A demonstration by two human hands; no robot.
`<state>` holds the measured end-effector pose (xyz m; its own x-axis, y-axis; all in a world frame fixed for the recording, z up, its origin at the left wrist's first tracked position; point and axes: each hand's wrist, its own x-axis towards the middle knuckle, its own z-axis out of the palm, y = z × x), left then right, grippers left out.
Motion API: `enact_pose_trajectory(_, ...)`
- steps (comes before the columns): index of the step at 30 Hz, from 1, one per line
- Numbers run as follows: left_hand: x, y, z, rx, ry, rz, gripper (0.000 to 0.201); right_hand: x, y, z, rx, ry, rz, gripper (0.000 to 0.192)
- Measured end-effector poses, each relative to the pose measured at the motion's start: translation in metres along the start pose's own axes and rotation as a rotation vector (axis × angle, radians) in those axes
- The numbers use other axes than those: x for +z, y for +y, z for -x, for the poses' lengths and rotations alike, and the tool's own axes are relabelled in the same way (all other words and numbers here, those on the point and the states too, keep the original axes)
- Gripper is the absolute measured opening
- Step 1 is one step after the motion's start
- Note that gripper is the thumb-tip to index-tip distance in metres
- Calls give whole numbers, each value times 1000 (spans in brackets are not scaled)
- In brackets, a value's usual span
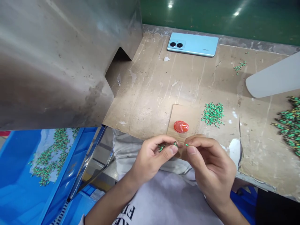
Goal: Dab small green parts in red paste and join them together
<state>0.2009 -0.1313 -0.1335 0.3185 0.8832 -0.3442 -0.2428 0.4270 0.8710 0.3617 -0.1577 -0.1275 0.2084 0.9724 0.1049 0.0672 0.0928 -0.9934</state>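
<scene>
My left hand [157, 154] is closed around several small green and dark parts [161, 147], with one part [175, 143] pinched between thumb and forefinger. Facing it, my right hand [208, 159] pinches a tiny bright green piece [187, 144] at the fingertips. The two hands are close together at the table's near edge. Just beyond them, a red glossy blob [181, 126] sits on a small tan board [185, 112]. Right of the board lies a pile of small green pieces [212, 114]. Exactly what the tiny parts are cannot be made out.
A light blue phone [193, 44] lies at the back. A big metal housing [58, 62] stands on the left, above a blue bin [18, 168] holding green parts. At right are a pale grey object [274, 76] and a larger heap of green-black parts [290, 125].
</scene>
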Motion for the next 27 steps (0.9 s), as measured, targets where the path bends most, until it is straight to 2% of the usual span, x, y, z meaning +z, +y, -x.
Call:
enact_pose_trajectory(4, 0, -4, 0, -59, 18, 90, 24, -1, -3, -3, -47, -23, 19, 13)
enact_pose_trajectory(9, -1, -1, 1, 12, -29, 97, 19, 0, -3, -4, 12, -67, -52, 13)
enact_pose_trajectory(11, -1, 1, 0, 21, -11, 88, 13, 0, -2, -3, 33, -58, -49, 11)
enact_pose_trajectory(16, 0, 4, -2, 51, 36, 44, 15, -1, -2, -4, 64, -78, -36, 13)
enact_pose_trajectory(21, -2, 4, -3, 142, 46, -6, 10, -4, 0, -3, 143, -123, -87, 15)
enact_pose_trajectory(27, -4, 4, -2, 158, 6, -6, 12, -7, -2, -4, 276, -212, -217, 18)
